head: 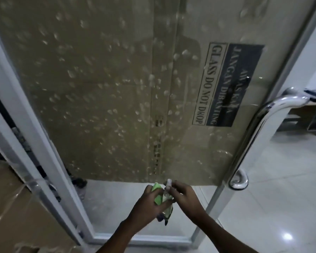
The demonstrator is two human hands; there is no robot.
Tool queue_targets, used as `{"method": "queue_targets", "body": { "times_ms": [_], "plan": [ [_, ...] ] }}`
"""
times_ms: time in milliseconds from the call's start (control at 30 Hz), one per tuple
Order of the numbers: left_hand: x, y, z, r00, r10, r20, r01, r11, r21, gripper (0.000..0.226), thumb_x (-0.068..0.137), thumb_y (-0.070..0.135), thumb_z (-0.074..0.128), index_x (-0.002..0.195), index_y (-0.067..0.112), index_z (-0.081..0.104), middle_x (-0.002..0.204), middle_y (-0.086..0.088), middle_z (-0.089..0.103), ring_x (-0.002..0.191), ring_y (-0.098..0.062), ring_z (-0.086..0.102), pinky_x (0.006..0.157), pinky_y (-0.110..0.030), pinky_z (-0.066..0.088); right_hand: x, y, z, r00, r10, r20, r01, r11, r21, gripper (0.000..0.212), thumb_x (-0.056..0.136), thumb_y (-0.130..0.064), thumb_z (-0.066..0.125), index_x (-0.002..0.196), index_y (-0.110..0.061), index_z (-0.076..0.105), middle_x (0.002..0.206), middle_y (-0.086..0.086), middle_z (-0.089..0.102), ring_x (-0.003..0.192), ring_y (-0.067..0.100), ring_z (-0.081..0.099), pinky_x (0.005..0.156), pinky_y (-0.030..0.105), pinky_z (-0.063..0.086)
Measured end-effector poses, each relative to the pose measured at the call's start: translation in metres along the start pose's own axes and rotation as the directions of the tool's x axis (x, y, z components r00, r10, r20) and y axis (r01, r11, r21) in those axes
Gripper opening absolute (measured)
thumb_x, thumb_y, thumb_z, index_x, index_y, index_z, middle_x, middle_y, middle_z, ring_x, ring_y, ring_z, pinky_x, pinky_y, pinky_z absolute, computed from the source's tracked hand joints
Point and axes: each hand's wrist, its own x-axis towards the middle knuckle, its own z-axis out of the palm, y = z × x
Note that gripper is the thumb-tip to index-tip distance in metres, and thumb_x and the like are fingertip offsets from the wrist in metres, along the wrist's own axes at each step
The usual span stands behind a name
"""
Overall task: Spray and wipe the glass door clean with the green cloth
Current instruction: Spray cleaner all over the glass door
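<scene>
The glass door fills the view, its pane dotted with many whitish droplets and smears. Low in front of it, my left hand grips the bunched green cloth together with the body of a small clear spray bottle. My right hand sits just right of it, its fingers pinching the bottle's white top. Both hands are a little short of the pane, near the door's lower part.
A brown cardboard sheet printed "GLASS DO NOT DROP" stands behind the glass. A curved steel door handle runs down the right edge. The white door frame slants along the left. Glossy white floor tiles lie to the right.
</scene>
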Motion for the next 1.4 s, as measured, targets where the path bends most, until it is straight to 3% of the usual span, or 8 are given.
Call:
{"method": "queue_targets", "body": {
  "times_ms": [167,333,533,700,833,1033,1267,1400],
  "plan": [
    [0.000,0.045,-0.026,0.995,0.091,-0.033,-0.091,0.996,-0.016,0.025,0.076,0.075,0.062,0.090,0.055,0.058,0.108,0.021,0.049,0.097,0.006,0.057,0.086,-0.027,0.052,-0.010,-0.049,-0.010,0.997,-0.069,-0.029,0.073,0.989,0.129,0.022,0.101,-0.036,0.060,0.102,-0.020,0.074,0.096,0.002,0.076,0.095,0.014,0.071,0.079,0.021,0.054],
    [0.009,0.082,-0.048,0.990,0.127,-0.068,-0.129,0.991,-0.031,0.036,0.073,0.070,0.068,0.090,0.039,0.063,0.101,0.016,0.052,0.091,0.003,0.060,0.082,-0.028,0.054,-0.009,-0.078,-0.029,0.991,-0.118,-0.070,0.132,0.959,0.253,0.015,0.098,-0.030,0.067,0.111,-0.023,0.068,0.103,0.009,0.073,0.101,0.028,0.070,0.081,0.038,0.057],
    [0.014,0.118,-0.063,0.977,0.171,-0.130,-0.189,0.971,-0.145,0.012,0.080,0.056,0.070,0.090,0.048,0.069,0.101,0.013,0.055,0.090,-0.001,0.064,0.076,-0.029,0.058,-0.007,-0.109,-0.041,0.968,-0.249,-0.015,0.249,0.964,0.088,0.033,0.101,-0.021,0.061,0.133,-0.029,0.057,0.111,-0.010,0.070,0.103,0.001,0.067,0.080,0.019,0.054],
    [0.023,0.139,-0.083,0.955,0.193,-0.224,-0.215,0.974,-0.074,0.031,0.071,0.067,0.065,0.084,0.039,0.068,0.103,0.009,0.055,0.091,0.000,0.062,0.077,-0.027,0.055,0.009,-0.138,-0.050,0.935,-0.344,-0.082,0.347,0.937,0.029,0.019,0.103,-0.015,0.058,0.120,-0.017,0.064,0.097,-0.002,0.073,0.087,0.002,0.070,0.067,0.019,0.055],
    [0.021,0.158,-0.108,0.924,0.252,-0.287,-0.284,0.956,-0.073,0.031,0.080,0.062,0.068,0.095,0.036,0.072,0.102,0.009,0.057,0.096,0.002,0.061,0.074,-0.014,0.048,0.016,-0.166,-0.059,0.909,-0.398,-0.125,0.411,0.906,0.101,0.015,0.103,-0.023,0.058,0.116,-0.025,0.064,0.098,0.000,0.072,0.088,0.018,0.072,0.073,0.035,0.062],
    [0.042,0.192,-0.167,0.841,0.424,-0.336,-0.429,0.901,0.063,0.020,0.095,0.015,0.063,0.098,0.032,0.073,0.102,0.009,0.060,0.099,-0.001,0.062,0.081,-0.016,0.048,0.024,-0.224,-0.077,0.831,-0.521,-0.195,0.539,0.840,0.055,0.012,0.105,-0.025,0.054,0.116,-0.023,0.059,0.079,-0.005,0.063,0.070,0.007,0.061,0.064,0.023,0.052],
    [0.059,0.253,-0.246,0.745,0.628,-0.224,-0.592,0.778,0.211,0.043,0.096,0.024,0.060,0.133,0.044,0.054,0.125,0.006,0.062,0.104,-0.013,0.066,0.091,-0.033,0.057,0.050,-0.313,-0.085,0.775,-0.578,-0.254,0.592,0.805,-0.025,0.011,0.106,-0.028,0.050,0.113,-0.021,0.055,0.082,0.012,0.058,0.066,0.016,0.055,0.057,0.029,0.049],
    [0.067,0.276,-0.288,0.706,0.697,-0.125,-0.638,0.702,0.316,0.060,0.096,0.028,0.060,0.147,0.046,0.036,0.148,0.006,0.051,0.108,-0.024,0.066,0.099,-0.038,0.054,0.067,-0.364,-0.078,0.745,-0.551,-0.376,0.593,0.805,-0.005,0.040,0.104,-0.045,0.049,0.100,-0.005,0.052,0.071,0.001,0.051,0.054,0.010,0.047,0.047,0.028,0.041]
  ]
}}
